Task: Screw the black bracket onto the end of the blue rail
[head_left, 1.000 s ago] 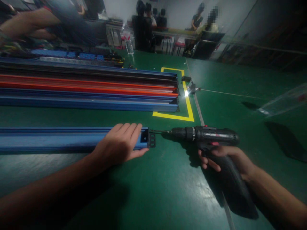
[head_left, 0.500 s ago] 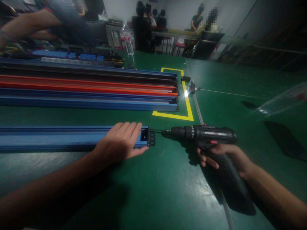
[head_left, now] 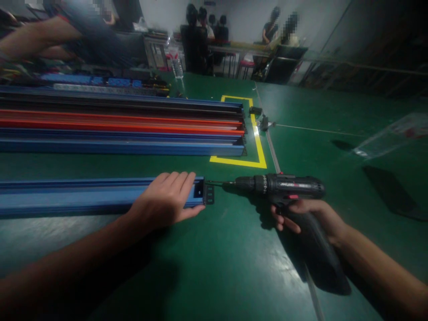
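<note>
A long blue metal profile lies across the green tabletop, with a black slotted end plate at its right end. My left hand is wrapped over the profile close to that end, fingers on the far side and thumb along the near side. In my right hand is a black cordless drill, gripped by its handle. The drill lies level and points left; its long thin bit reaches the upper part of the end plate. A screw at the tip is too small to make out.
Beyond lie several blue, black and red profiles, ending inside a yellow tape outline. Small black parts sit by the tape. Plastic bottles stand at the back and lie at right. Another person's arm is at upper left.
The whole view has shifted slightly, moving things a little to the left. Both hands keep their holds, and the bit is still at the end plate.
</note>
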{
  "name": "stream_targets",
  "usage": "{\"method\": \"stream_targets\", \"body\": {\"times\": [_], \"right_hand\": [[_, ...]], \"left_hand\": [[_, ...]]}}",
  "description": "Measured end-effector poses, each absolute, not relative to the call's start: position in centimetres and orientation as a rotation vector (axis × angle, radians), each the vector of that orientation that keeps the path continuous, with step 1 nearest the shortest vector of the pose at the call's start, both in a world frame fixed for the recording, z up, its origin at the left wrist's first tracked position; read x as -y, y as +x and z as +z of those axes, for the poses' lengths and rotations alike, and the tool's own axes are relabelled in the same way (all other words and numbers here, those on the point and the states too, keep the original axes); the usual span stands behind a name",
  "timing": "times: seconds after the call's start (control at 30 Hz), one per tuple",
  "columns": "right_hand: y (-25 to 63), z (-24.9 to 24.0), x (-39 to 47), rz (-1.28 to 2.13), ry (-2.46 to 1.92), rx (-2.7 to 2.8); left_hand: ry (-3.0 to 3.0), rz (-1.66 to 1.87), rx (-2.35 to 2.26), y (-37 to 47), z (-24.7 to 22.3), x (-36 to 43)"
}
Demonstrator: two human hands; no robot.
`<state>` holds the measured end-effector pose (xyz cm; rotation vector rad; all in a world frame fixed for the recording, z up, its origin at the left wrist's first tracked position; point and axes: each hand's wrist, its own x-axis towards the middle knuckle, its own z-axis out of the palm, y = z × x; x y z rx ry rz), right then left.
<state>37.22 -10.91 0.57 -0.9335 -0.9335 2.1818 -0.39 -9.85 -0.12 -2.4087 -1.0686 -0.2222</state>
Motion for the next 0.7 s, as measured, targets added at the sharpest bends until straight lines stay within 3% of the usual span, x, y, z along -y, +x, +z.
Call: {"method": "stream_targets", "body": {"times": [0.7], "right_hand": [[37.38, 0.57, 10.68, 2.210, -0.980, 0.912]], "left_hand": [[-2.495, -0.090, 1.192, -0.27, 0.21, 9.64]]}}
